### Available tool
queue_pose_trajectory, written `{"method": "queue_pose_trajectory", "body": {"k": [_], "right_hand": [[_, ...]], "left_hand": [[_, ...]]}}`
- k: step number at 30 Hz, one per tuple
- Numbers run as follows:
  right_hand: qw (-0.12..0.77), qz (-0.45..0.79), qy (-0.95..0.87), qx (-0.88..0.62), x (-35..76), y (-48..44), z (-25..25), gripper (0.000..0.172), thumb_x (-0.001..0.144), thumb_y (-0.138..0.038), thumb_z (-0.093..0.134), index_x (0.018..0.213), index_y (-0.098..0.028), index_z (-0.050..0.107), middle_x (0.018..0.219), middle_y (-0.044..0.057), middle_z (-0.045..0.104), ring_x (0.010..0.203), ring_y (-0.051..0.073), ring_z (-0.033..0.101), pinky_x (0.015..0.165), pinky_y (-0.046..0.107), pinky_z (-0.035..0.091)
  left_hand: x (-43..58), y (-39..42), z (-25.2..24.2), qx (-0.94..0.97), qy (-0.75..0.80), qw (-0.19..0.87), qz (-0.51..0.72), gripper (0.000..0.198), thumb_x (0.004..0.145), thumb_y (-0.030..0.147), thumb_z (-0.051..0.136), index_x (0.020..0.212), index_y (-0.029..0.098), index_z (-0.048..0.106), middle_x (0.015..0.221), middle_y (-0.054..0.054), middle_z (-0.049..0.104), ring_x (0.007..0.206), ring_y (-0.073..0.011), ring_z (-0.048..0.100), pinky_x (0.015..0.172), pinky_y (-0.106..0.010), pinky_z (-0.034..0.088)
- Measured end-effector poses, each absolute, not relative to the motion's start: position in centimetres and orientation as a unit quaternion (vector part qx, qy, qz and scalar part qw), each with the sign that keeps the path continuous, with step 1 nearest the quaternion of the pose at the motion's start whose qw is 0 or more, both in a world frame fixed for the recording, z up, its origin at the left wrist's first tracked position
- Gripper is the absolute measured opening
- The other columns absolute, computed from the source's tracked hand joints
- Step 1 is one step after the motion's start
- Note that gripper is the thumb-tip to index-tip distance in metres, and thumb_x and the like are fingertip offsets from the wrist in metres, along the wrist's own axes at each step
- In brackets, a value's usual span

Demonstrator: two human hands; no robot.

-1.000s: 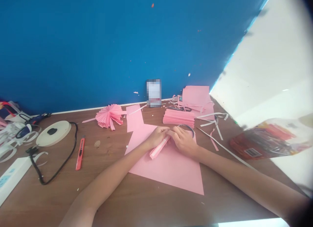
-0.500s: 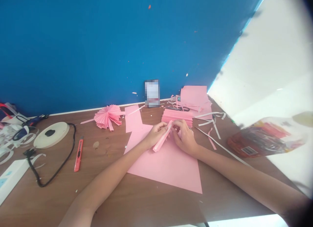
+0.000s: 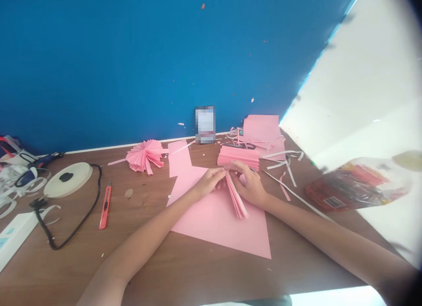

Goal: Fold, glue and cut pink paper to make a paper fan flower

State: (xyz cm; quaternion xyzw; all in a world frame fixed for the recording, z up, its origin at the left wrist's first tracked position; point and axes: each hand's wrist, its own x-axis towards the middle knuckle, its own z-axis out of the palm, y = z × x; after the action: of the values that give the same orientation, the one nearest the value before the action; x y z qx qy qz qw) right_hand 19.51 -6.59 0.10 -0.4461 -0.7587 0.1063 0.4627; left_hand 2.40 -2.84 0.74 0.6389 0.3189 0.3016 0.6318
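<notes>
A narrow pleated strip of pink paper [image 3: 236, 197] is held over a large pink sheet [image 3: 217, 224] on the table. My left hand [image 3: 210, 181] pinches its far end, with the fingertips partly hidden. Against the same end, the fingers of my right hand [image 3: 246, 181] are closed. The strip's near end hangs toward me, its folds fanned slightly apart. Just behind my right hand lies a wider block of pleated pink paper [image 3: 238, 155]. A pink paper rosette [image 3: 145, 156] rests farther left, beside a smaller pink sheet [image 3: 179, 158].
On the left lie a red box cutter [image 3: 105, 206], a round cream device [image 3: 68, 180] with a black cord, and a white power strip [image 3: 16, 235]. Paper scraps [image 3: 288, 165] and a clear plastic packet [image 3: 356, 185] are on the right. A phone-like object [image 3: 205, 125] leans on the blue wall.
The pleated strip has swung round: its near end pointed lower left and now points lower right, under my right hand. Both hands stay at its far end.
</notes>
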Motion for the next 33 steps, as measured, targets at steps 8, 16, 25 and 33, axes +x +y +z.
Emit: {"method": "queue_pose_trajectory", "body": {"k": [8,16,25,33], "right_hand": [[0.479,0.097,-0.751,-0.443,19.6,-6.8,0.7,0.025,0.088,-0.021,0.047,0.113,-0.024,0.051,0.105,0.005,0.065,0.088,0.017,0.063,0.076,0.032,0.052],[0.41,0.048,-0.771,-0.485,19.1,-6.4,0.1,0.026,0.085,-0.024,0.052,0.111,-0.023,0.052,0.098,0.005,0.065,0.08,0.018,0.061,0.068,0.031,0.048],[0.329,-0.016,-0.814,-0.478,19.5,-6.1,0.4,0.037,0.079,-0.015,0.053,0.115,-0.022,0.05,0.103,0.007,0.064,0.094,0.025,0.056,0.079,0.038,0.043],[0.383,-0.006,-0.791,-0.478,19.3,-6.4,-0.1,0.041,0.079,-0.011,0.05,0.118,-0.022,0.046,0.104,0.007,0.063,0.091,0.025,0.055,0.077,0.039,0.044]], "left_hand": [[2.7,-2.9,0.8,0.658,0.331,0.598,0.315,0.048,0.088,0.053,0.038,0.066,0.013,0.054,0.055,0.001,0.051,0.046,-0.0063,0.041,0.045,-0.021,0.028],[2.9,-2.7,0.9,0.607,0.365,0.578,0.404,0.04,0.084,0.052,0.049,0.077,0.014,0.06,0.067,-0.002,0.058,0.06,-0.0097,0.053,0.052,-0.021,0.039],[2.5,-2.5,0.6,0.582,0.375,0.604,0.394,0.033,0.083,0.044,0.052,0.08,0.013,0.061,0.073,-0.005,0.065,0.06,-0.012,0.059,0.049,-0.021,0.04],[2.8,-2.5,0.3,0.611,0.375,0.584,0.382,0.033,0.085,0.044,0.049,0.072,0.014,0.055,0.063,-0.001,0.057,0.053,-0.0085,0.052,0.05,-0.021,0.04]]}}
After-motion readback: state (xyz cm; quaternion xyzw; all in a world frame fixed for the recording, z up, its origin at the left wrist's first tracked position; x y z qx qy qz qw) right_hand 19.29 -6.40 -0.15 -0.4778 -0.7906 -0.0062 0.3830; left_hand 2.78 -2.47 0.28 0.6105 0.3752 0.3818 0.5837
